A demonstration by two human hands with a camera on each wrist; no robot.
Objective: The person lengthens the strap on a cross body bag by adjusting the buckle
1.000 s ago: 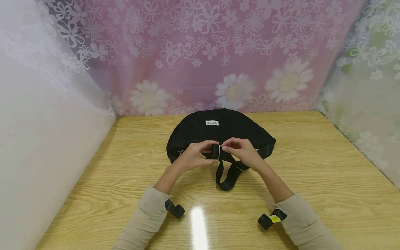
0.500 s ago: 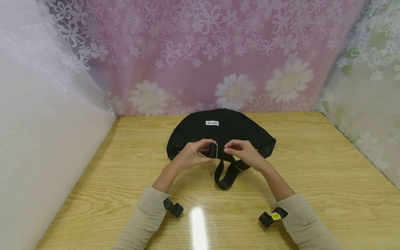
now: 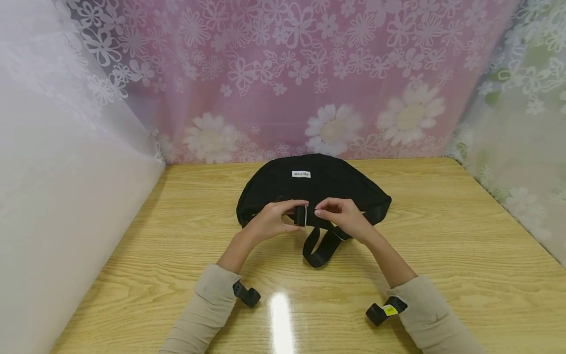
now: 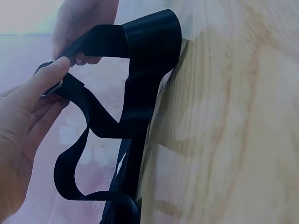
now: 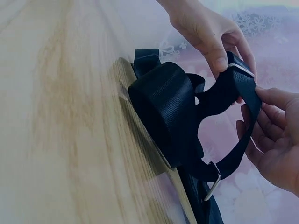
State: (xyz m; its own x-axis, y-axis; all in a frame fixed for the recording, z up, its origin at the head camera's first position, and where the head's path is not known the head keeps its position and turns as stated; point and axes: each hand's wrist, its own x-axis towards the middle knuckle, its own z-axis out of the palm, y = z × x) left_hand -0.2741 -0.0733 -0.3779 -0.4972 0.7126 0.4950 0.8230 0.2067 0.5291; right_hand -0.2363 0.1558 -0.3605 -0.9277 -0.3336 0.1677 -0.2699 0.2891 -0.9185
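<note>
A black fabric waist bag [image 3: 349, 189] with a small white label lies at the back of the table. Its black webbing strap [image 5: 246, 133] is raised in loops in front of it. My left hand [image 3: 269, 220] pinches a silver metal strap slider [image 5: 243, 70] and the folded webbing around it, thumb against one edge. To the right of the slider, my right hand [image 3: 347, 216] pinches the strap between thumb and index finger, the other fingers loosely bent. A second metal buckle [image 5: 213, 183] sits lower on the strap. In the head view the bag's zipper side is partly behind my left hand.
The wood-grain table [image 3: 177, 275] extends all around the bag. A pink floral curtain [image 3: 274, 98] hangs at its back edge, with pale sheets [image 3: 62, 162] on the left and right. A loose strap loop [image 3: 325, 253] droops toward the front.
My left hand has shifted slightly left with the slider. My right fingertips were right at the slider a second ago; now a small gap separates them from it.
</note>
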